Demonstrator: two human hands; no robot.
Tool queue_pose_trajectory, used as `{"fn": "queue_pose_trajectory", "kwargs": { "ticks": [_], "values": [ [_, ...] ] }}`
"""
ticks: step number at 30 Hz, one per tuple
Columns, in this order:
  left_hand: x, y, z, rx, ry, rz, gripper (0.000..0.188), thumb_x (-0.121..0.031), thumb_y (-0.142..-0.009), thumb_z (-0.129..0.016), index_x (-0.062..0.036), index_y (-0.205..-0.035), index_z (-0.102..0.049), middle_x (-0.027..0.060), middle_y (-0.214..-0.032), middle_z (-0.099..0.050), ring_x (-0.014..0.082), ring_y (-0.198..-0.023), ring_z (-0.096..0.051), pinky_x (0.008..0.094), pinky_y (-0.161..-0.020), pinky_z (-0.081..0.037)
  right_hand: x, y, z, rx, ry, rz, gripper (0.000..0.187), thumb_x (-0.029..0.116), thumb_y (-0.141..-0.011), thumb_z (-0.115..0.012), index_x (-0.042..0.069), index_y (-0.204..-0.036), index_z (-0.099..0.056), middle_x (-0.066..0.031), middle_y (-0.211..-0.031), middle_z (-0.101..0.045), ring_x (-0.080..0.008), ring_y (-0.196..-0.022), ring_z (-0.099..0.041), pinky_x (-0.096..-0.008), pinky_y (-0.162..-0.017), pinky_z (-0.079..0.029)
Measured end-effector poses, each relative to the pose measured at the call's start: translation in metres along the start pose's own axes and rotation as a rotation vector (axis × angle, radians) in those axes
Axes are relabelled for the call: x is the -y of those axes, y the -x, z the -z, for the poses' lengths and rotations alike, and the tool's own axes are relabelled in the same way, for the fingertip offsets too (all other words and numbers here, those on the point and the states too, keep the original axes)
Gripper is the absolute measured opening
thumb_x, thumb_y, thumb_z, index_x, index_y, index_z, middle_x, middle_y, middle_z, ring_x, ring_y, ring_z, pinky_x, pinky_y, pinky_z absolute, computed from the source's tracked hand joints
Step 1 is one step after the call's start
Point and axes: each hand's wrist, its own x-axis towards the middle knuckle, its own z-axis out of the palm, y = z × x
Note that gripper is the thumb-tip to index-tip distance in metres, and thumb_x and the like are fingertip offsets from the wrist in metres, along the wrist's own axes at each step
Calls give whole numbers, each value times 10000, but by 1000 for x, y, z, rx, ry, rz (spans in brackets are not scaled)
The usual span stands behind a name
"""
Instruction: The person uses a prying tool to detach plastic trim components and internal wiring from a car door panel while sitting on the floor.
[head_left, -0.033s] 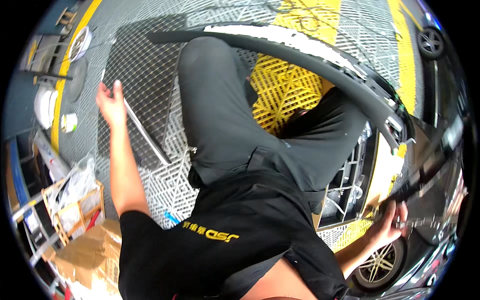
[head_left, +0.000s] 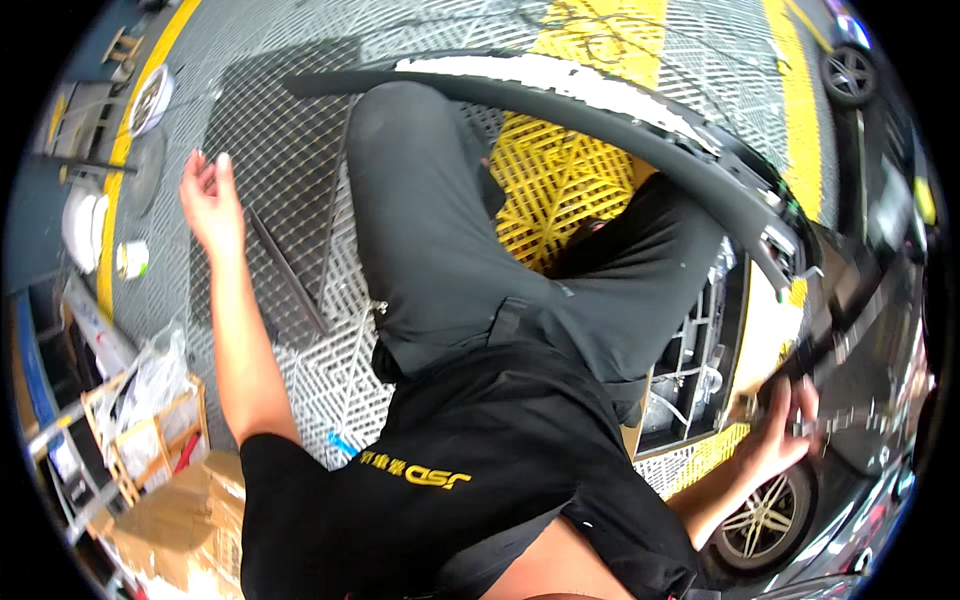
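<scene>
My left hand (head_left: 212,208) reaches out at the left, its fingers curled round a narrow dark strip (head_left: 285,268). The strip slants down over a black mesh panel (head_left: 285,130). At the lower right, my right hand (head_left: 782,430) has its fingers bent closed. Beside it are a long dark bar, blurred, and a thin notched piece (head_left: 855,420); which of these the fingers grip I cannot make out. A long curved black trim part (head_left: 560,112), with white along its back, lies across my knees.
I sit on grey and yellow grid flooring (head_left: 565,180). A box (head_left: 690,375) with dark framed parts is by my right thigh. Dark cars with wheels (head_left: 760,520) stand at the right. At the left are a wooden crate (head_left: 150,435), cardboard (head_left: 175,515) and a white tub (head_left: 132,260).
The strip in my left hand has turned from a bright silver side to a dark one. The view has shifted slightly. My right hand and the blurred dark bar have moved a little.
</scene>
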Motion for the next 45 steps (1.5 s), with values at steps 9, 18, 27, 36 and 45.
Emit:
{"fn": "queue_pose_trajectory", "kwargs": {
  "ticks": [9,18,27,36,45],
  "values": [
    [-313,98,-77,539,1533,288,572,-337,-1088,-435,-34,-1552,-292,203,-1454,-471,383,-1279,-557,540,-1007,-521,85,-19,-172,550,326,327,247,70,-806,-737,61,-1052,-724,-125,-875,-748,-202,-807,-741,-316,-774,-561],
    [-285,122,-100,408,1510,487,462,-105,-1038,-545,-11,-1471,-411,79,-1168,-612,157,-1021,-611,339,-864,-547,69,24,-184,1103,85,-150,206,162,-895,-778,9,-1025,-729,-100,-782,-715,-101,-736,-663,-291,-706,-537],
    [-281,121,-99,677,1651,546,437,-194,-1073,-496,-51,-1479,-416,141,-1420,-557,304,-1252,-598,510,-1006,-566,51,4,-171,892,-176,-254,158,157,-971,-702,3,-1005,-684,-68,-865,-735,-111,-816,-665,-271,-743,-521],
    [-259,116,-96,834,1966,549,566,-396,-1084,-425,-36,-1516,-357,233,-1530,-427,329,-1215,-633,316,-691,-667,31,-73,-109,81,-774,-86,134,200,-1001,-649,72,-1031,-618,26,-793,-576,-58,-633,-498,-223,-544,-382],
    [-251,97,-84,685,1780,478,538,-412,-1083,-450,-41,-1473,-424,154,-1360,-580,233,-985,-706,310,-636,-619,-120,-123,59,-397,326,-46,447,363,-946,-728,13,-1222,-688,-72,-1060,-741,-159,-967,-653,-307,-834,-501]
  ]
}}
